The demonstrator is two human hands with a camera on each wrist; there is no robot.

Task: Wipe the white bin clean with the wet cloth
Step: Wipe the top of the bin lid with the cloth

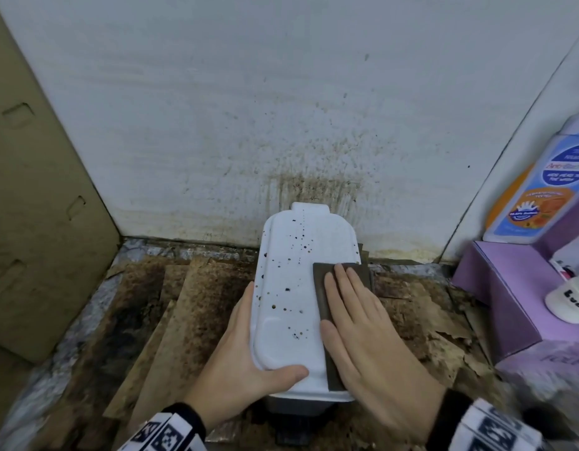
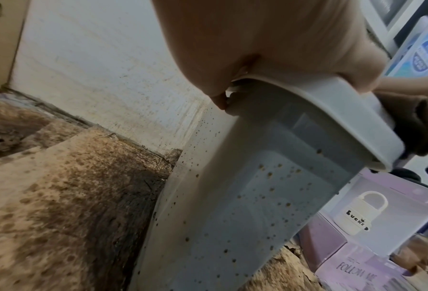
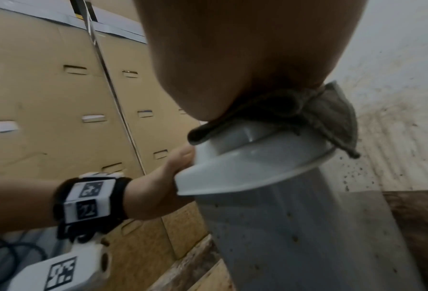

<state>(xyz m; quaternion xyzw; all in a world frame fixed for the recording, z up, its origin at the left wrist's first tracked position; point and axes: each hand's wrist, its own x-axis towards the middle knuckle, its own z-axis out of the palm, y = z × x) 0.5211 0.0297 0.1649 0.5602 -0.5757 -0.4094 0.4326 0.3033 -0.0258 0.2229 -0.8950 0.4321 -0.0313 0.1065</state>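
Clearly the left hand (image 1: 246, 359) is acting as a brace: it is clasping the near left edge of the white bin (image 1: 291, 288), thumb lying across the lid's front and fingers curling under the rim, as the left wrist view is showing, probably so the tall, narrow bin is not sliding or tipping while being rubbed. The right hand (image 1: 363, 323) is lying flat with its fingers straight and close together, pressing the wet cloth (image 1: 325, 288) down onto the right side of the lid; the dark cloth is overhanging the lid's right edge, which the right wrist view is showing as a drooping fold. Keeping the palm flat is likely spreading pressure over the whole cloth. Brown specks are dotting the lid's left and middle and running down the bin's sides, so the wiping looks far from finished. The bin is standing against a stained white wall (image 1: 281, 109), on soiled brown cardboard sheets (image 1: 171, 307) that are covering a speckled floor. A large cardboard box (image 1: 37, 206) is closing in the left side, and purple boxes (image 1: 503, 288) with a soap bottle (image 1: 542, 177) and a small white container (image 1: 568, 301) are crowding the right.
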